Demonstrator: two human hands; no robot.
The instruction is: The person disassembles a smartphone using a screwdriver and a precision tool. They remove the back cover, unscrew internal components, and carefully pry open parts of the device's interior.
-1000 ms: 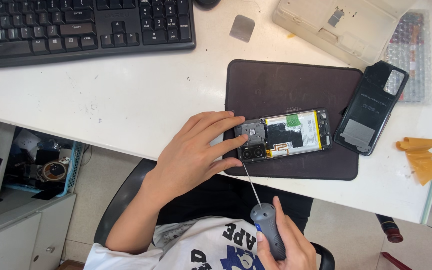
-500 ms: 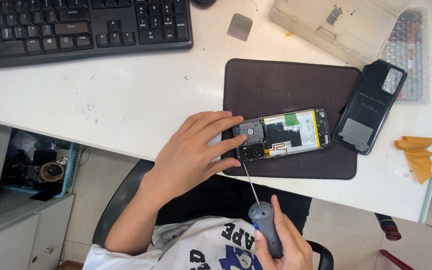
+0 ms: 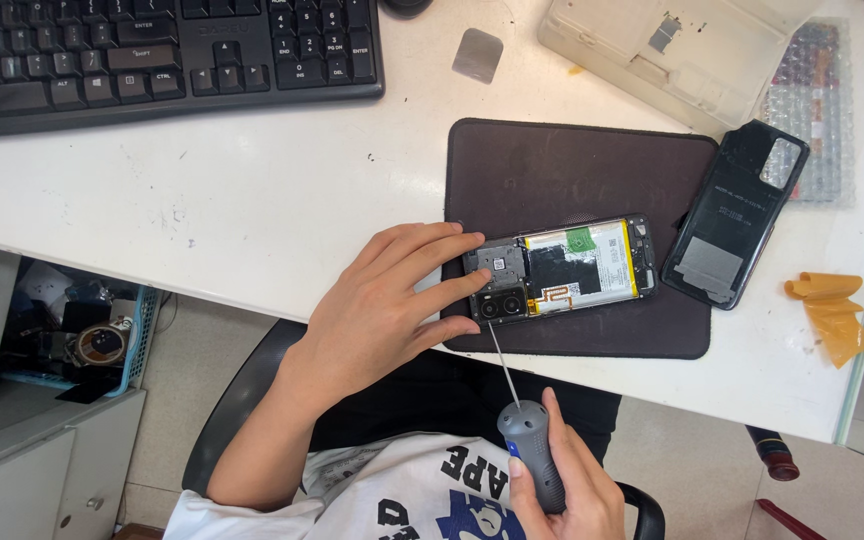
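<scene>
Brown mat (image 3: 572, 165) on the white bench (image 3: 252, 230) carries the opened phone (image 3: 562, 268). Your left hand (image 3: 382, 310) presses spread fingers on its camera end. Your right hand (image 3: 562, 490) grips the grey screwdriver (image 3: 530, 450), tip at the phone's lower edge. Its black back cover (image 3: 737, 225) lies just beside.

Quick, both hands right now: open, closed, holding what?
Left hand: open, fingers pressing on the opened phone.
Right hand: closed around the screwdriver, its tip at the phone's camera end.
</scene>
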